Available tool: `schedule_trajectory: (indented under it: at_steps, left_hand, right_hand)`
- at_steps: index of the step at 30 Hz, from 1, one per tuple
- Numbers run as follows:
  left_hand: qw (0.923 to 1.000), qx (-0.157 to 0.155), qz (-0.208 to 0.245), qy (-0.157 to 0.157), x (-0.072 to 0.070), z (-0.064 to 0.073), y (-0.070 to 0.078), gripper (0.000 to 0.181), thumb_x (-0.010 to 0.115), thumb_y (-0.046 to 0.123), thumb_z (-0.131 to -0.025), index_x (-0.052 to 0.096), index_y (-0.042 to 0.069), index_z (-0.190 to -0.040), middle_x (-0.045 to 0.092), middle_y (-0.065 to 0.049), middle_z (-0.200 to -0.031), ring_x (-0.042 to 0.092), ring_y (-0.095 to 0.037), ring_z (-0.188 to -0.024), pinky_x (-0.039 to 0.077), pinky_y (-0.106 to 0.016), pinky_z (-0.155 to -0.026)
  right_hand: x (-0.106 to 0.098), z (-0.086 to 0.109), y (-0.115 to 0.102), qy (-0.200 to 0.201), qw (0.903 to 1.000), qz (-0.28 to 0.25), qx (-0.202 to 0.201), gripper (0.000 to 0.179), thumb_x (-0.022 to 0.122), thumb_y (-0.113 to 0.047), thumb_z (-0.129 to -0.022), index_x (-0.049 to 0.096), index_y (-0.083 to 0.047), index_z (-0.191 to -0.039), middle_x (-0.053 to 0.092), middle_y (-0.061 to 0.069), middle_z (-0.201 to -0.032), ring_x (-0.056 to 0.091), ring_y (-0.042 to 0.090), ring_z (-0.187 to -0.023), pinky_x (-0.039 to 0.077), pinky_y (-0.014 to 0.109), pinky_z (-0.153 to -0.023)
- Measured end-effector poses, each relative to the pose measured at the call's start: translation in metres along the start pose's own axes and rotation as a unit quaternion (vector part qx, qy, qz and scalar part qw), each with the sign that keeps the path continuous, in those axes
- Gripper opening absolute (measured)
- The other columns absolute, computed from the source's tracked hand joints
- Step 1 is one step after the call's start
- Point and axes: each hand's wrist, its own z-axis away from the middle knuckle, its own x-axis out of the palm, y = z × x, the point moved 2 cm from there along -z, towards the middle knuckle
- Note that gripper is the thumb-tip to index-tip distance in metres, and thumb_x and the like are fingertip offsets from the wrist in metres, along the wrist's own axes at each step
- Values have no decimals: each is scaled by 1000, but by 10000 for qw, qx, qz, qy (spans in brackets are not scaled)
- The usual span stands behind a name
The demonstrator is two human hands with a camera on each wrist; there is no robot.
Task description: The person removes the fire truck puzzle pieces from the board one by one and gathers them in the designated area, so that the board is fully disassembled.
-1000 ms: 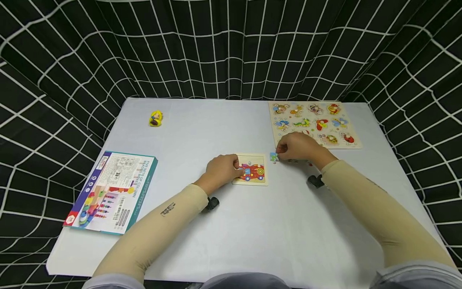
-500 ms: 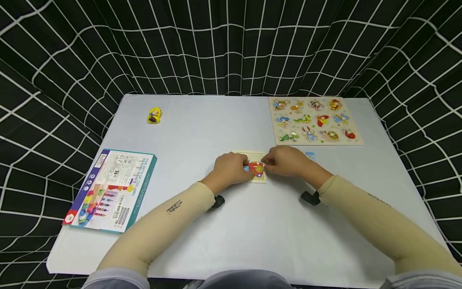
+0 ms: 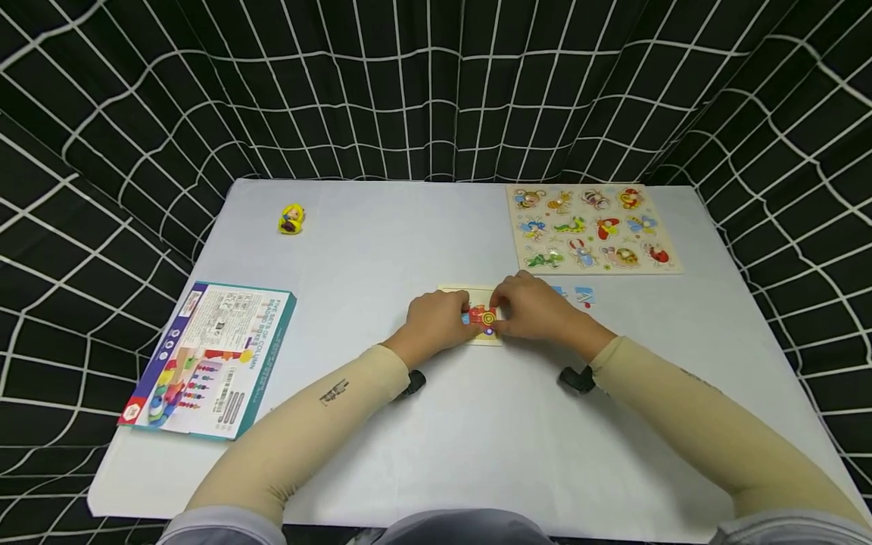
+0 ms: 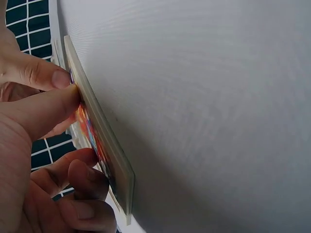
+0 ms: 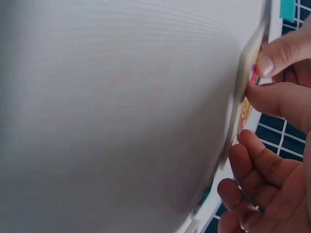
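- The jigsaw puzzle [image 3: 483, 316] is only partly visible from above: the left hand [image 3: 438, 321] covers its left side, and the right hand [image 3: 533, 307] hides part of its right edge.
- What shows between the fingers is part of a red vehicle with a yellow ringed wheel; the rest of the picture is masked.
- Both wrist views catch the puzzle nearly edge-on, so its pieces are hard to separate, and each hand is cut off by the border.
- One blue loose piece [image 3: 559, 291] is partly behind the right hand; another loose piece [image 3: 584, 295] lies just beside it, its print too small to make out.
- The puzzle lies in front of the person, between the two hands, near the middle of the white table [image 3: 477, 439].
- The left thumb and bent fingers touch it from the left, set apart from one another; whether they grip or merely press, I cannot tell.
- The right thumb and forefinger meet its right side, also apart; whether a piece is pinched there is unclear.
- The thumb tips are near each other over the puzzle.
- Beyond the right hand lies an insect peg board [image 3: 593, 229].
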Motion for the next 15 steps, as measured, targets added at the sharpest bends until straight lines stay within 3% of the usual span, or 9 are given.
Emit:
schedule_trajectory:
  at_steps: [7,12,15]
  left_hand:
    - [10000,-48,-11,-36,0,0,1,34,72,50,-82,62,19,-92,59,6,-70,56,-17,-62,42,-33,-52]
    - [10000,-65,-11,-34,0,2,0,36,71,51,-83,61,19,-92,58,5,-69,56,-17,-61,42,-34,-51]
    - [9999,-86,63,-29,0,3,0,37,71,52,-83,60,19,-93,59,6,-69,56,-16,-61,42,-33,-51]
  right_hand:
    - [-1,-2,-2,-93,9978,-555,356,29,85,-19,-72,65,-12,-92,63,-5,-84,50,19,-84,35,43,-85]
    - [-3,0,-8,143,9976,-631,235,27,85,-16,-73,67,-10,-93,64,-6,-80,54,18,-85,30,48,-91]
    - [-14,7,-1,340,9980,-523,132,26,84,-17,-71,70,-11,-92,64,-7,-80,55,17,-85,29,48,-88]
